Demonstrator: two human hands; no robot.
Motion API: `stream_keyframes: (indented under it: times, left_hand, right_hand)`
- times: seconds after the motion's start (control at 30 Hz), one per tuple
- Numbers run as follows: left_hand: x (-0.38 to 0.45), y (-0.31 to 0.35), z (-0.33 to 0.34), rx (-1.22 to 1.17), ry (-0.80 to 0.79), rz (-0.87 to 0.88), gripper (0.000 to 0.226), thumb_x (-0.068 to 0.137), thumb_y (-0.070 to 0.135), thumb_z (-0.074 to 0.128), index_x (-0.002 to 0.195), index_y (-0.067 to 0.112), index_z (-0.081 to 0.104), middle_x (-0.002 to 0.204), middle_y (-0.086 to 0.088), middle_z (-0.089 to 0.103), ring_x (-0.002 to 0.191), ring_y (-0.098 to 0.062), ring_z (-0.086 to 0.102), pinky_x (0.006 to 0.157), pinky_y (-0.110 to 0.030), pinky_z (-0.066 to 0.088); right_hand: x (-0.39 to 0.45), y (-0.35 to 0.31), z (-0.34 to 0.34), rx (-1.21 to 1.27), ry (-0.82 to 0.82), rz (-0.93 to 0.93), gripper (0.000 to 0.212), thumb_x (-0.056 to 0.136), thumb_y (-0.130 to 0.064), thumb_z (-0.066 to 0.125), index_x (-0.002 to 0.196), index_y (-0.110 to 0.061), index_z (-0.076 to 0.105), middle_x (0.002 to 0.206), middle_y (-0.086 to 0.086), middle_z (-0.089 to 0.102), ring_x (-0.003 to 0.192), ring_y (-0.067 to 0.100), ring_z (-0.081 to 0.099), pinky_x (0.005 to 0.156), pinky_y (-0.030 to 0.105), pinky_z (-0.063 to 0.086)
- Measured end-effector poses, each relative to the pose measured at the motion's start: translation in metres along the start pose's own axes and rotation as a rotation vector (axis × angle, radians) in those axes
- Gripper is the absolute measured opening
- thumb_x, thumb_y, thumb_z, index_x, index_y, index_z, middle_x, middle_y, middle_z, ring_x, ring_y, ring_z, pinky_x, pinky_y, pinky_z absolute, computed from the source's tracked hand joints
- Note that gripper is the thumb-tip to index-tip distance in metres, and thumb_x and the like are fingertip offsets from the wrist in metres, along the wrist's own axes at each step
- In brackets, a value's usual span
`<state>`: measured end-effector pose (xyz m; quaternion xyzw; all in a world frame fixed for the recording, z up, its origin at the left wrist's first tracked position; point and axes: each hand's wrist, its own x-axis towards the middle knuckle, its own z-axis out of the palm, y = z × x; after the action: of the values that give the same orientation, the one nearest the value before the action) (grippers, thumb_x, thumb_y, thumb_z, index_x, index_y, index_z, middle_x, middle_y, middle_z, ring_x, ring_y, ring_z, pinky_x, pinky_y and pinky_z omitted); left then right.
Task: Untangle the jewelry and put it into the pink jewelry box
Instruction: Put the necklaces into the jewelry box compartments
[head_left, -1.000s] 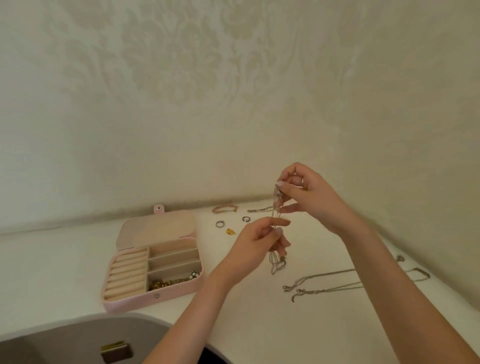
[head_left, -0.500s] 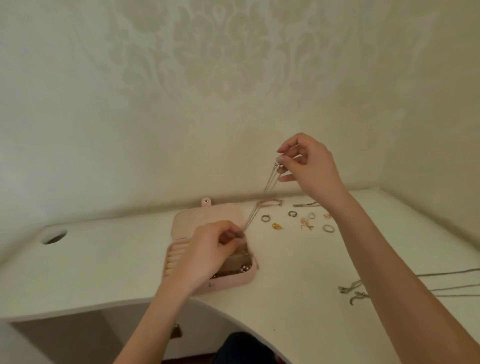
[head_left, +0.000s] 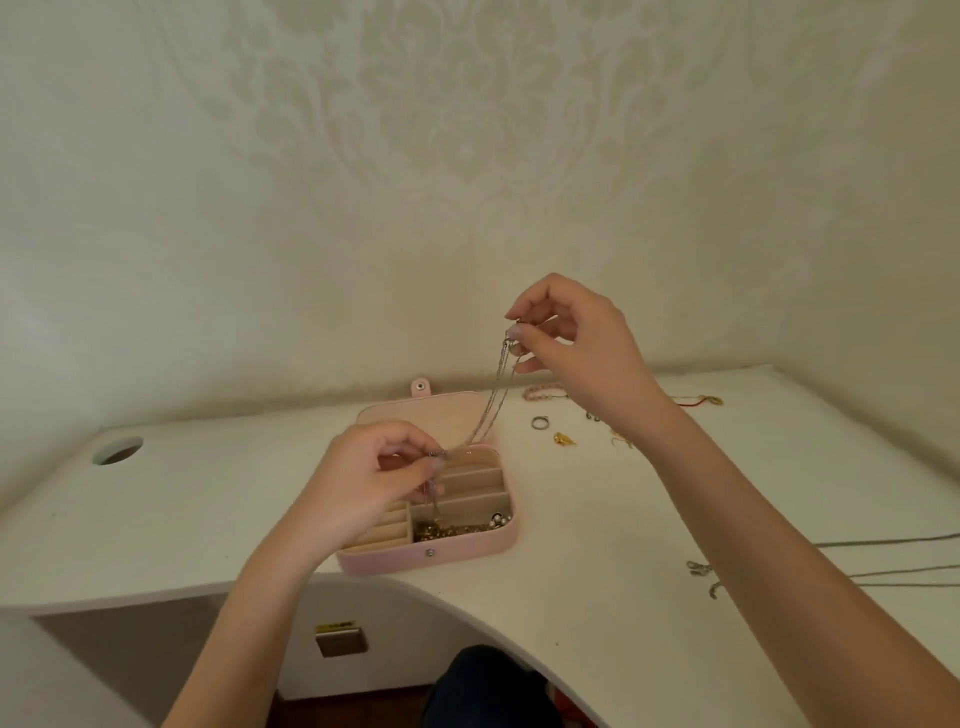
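Head view: thin silver chain necklace (head_left: 491, 402) runs taut between the hands, right hand (head_left: 576, 338) pinching its upper end, left hand (head_left: 371, 480) pinching the lower end, tail dangling into the open pink rectangular jewelry box (head_left: 470, 551) on the white worktop (head_left: 182, 519). Box sits directly under the left hand. No readable writing anywhere.

Both forearms are bare from the lower edge of the view up to the wrists, with no sleeve or cuff showing on either. The left hand (head_left: 363, 483) and the right hand (head_left: 576, 343) are bare too, with no glove on either, and their nails look short and plain. Below the hands, between the forearms, a patch of dark blue clothing (head_left: 488, 686) shows
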<state>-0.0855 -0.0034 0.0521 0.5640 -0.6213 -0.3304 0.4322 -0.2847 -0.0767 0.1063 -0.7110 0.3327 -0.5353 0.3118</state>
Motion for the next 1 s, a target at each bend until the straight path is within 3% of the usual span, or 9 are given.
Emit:
stream_keyframes:
  times: [0.13,0.23,0.33,0.47,0.6,0.73,0.83,0.9,1.0]
  left_hand:
    - [-0.005,-0.011,0.000,0.106,-0.040,-0.036,0.006,0.079,0.003,0.070,0.082,0.008,0.070,0.070,-0.007,0.072,0.067,-0.019,0.070,0.069,-0.026,0.058]
    - [-0.010,-0.017,-0.002,0.343,-0.058,0.017,0.013,0.074,0.012,0.077,0.081,0.021,0.073,0.072,0.004,0.072,0.072,-0.005,0.066,0.067,-0.013,0.050]
    - [-0.012,-0.019,-0.007,0.497,-0.032,0.051,0.028,0.068,0.029,0.081,0.092,0.035,0.068,0.084,0.020,0.069,0.082,0.002,0.060,0.066,-0.014,0.042]
    - [-0.011,-0.010,0.002,0.234,-0.014,0.053,0.054,0.067,0.027,0.082,0.111,0.041,0.053,0.097,0.021,0.067,0.094,0.010,0.058,0.078,-0.011,0.042]
    - [-0.010,-0.018,0.013,0.196,-0.066,0.036,0.040,0.066,0.040,0.078,0.101,0.037,0.060,0.081,0.013,0.073,0.088,-0.003,0.066,0.092,-0.030,0.043]
    - [-0.016,-0.024,0.006,0.144,0.038,0.037,0.019,0.074,0.017,0.077,0.089,0.023,0.067,0.074,0.006,0.073,0.076,-0.008,0.067,0.075,-0.010,0.043]
    - [-0.019,-0.028,0.000,0.204,0.068,0.060,0.013,0.074,0.014,0.077,0.076,0.025,0.071,0.074,0.012,0.072,0.073,0.000,0.065,0.073,-0.012,0.043]
    - [-0.019,-0.030,-0.001,0.239,0.068,0.081,0.017,0.072,0.012,0.078,0.070,0.028,0.072,0.073,0.015,0.071,0.072,0.002,0.064,0.071,-0.009,0.044]
    - [-0.017,-0.031,0.002,0.297,0.041,0.128,0.019,0.071,0.010,0.079,0.069,0.028,0.073,0.072,0.020,0.069,0.074,0.001,0.064,0.069,-0.006,0.044]
  right_hand:
    - [-0.004,-0.005,0.008,0.016,-0.068,-0.003,0.016,0.085,0.004,0.060,0.085,-0.012,0.061,0.076,0.005,0.059,0.069,0.018,0.062,0.060,0.025,0.057]
    - [-0.009,-0.008,0.015,0.019,-0.125,0.010,0.015,0.085,0.004,0.061,0.085,-0.011,0.061,0.079,0.010,0.060,0.069,0.020,0.063,0.058,0.022,0.056]
    - [-0.015,-0.010,0.026,0.049,-0.224,0.027,0.022,0.084,0.005,0.060,0.080,-0.016,0.060,0.076,0.005,0.059,0.068,0.020,0.063,0.060,0.027,0.057]
    - [-0.023,-0.014,0.037,0.030,-0.350,-0.019,0.020,0.085,0.005,0.061,0.083,-0.015,0.060,0.079,0.010,0.060,0.067,0.019,0.062,0.064,0.032,0.059]
    - [-0.026,-0.008,0.037,-0.092,-0.270,0.020,0.014,0.083,0.000,0.064,0.082,-0.014,0.061,0.075,0.008,0.063,0.067,0.025,0.066,0.064,0.033,0.059]
    - [-0.030,0.011,0.020,-0.342,-0.230,0.202,0.012,0.076,-0.011,0.073,0.076,-0.017,0.063,0.066,-0.002,0.067,0.057,0.010,0.060,0.065,0.037,0.057]
    - [-0.047,0.023,0.017,-0.385,-0.253,0.324,0.017,0.073,-0.015,0.077,0.066,-0.017,0.062,0.062,0.002,0.070,0.048,0.004,0.057,0.049,0.020,0.048]
    - [-0.059,0.031,0.021,-0.427,-0.275,0.353,0.016,0.072,-0.017,0.078,0.066,-0.015,0.064,0.063,0.002,0.070,0.043,-0.003,0.052,0.042,0.008,0.034]
    - [-0.066,0.040,0.025,-0.419,-0.267,0.368,0.013,0.072,-0.017,0.079,0.068,-0.013,0.067,0.065,0.002,0.071,0.043,-0.005,0.051,0.046,0.008,0.032]
